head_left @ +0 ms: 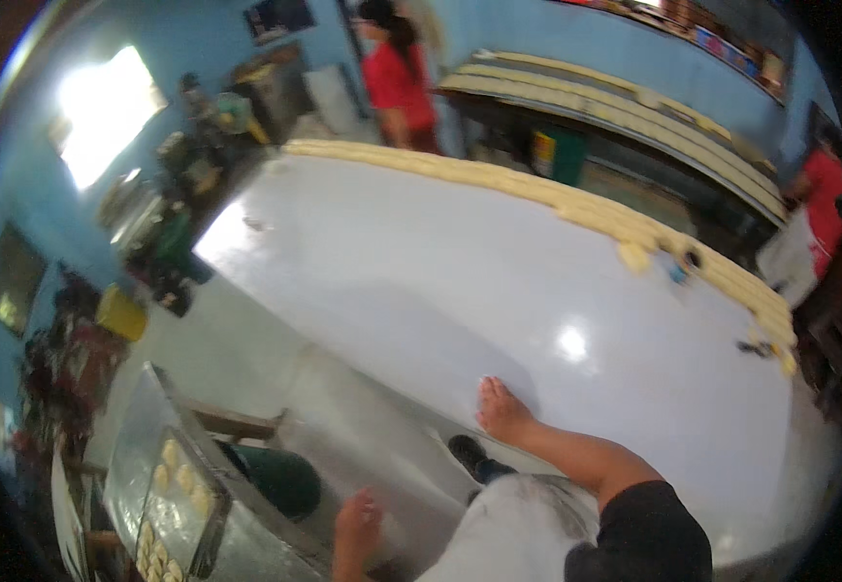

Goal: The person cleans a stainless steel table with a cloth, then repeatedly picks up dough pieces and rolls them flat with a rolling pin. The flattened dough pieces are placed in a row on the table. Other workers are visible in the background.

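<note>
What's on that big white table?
Pale dough strips line the far edge of the white table, with a small blue object and a dark object nearby. The right hand is at the near edge. The dough hides the surface beneath.

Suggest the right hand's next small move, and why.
Probably ease the right hand toward the dough: the hand looks empty by the table's near edge, while the dough lines the far edge.

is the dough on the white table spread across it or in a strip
In a strip: the dough runs along the far edge of the table.
</note>
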A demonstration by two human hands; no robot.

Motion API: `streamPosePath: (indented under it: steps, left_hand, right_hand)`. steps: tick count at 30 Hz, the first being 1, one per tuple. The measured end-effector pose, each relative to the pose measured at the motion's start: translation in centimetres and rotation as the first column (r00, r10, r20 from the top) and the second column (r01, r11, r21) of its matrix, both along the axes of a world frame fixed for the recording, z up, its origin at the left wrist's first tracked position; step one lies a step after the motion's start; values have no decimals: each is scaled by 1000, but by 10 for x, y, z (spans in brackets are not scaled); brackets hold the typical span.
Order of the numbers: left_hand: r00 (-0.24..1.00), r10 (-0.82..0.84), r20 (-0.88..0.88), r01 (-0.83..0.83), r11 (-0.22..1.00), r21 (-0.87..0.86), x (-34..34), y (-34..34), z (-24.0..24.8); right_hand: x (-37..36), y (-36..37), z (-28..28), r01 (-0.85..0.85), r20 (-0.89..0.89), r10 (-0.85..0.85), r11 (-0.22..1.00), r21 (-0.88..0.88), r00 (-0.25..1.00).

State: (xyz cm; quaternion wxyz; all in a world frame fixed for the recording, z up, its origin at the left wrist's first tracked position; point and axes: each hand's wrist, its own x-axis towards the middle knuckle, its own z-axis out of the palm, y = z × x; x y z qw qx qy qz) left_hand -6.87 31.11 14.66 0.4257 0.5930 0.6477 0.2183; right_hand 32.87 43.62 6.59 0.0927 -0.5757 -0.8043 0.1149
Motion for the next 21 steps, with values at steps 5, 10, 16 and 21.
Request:
streamPosePath:
  steps: [5, 10, 16, 21]
  left_hand:
    - [921, -183, -345, 206, 978, 30, 62, -108, -20]
    - [999, -8, 48, 18, 980, -198, 121, -229, -60]
    - [890, 448, 89, -307, 731, -610, 247, -315, -79]
    - [977, 167, 131, -45, 764, -643, 312, -345, -95]
  right_hand:
    - [101, -136, -16, 140, -101, -137, 990, 17, 985]
    - [203, -260, -19, 252, -123, -255, 967, -42, 959]
    - [330, -432, -6, 316, -87, -318, 948, -44, 944]
    - [438, -581, 38, 576, -153, -616, 782, -238, 772]
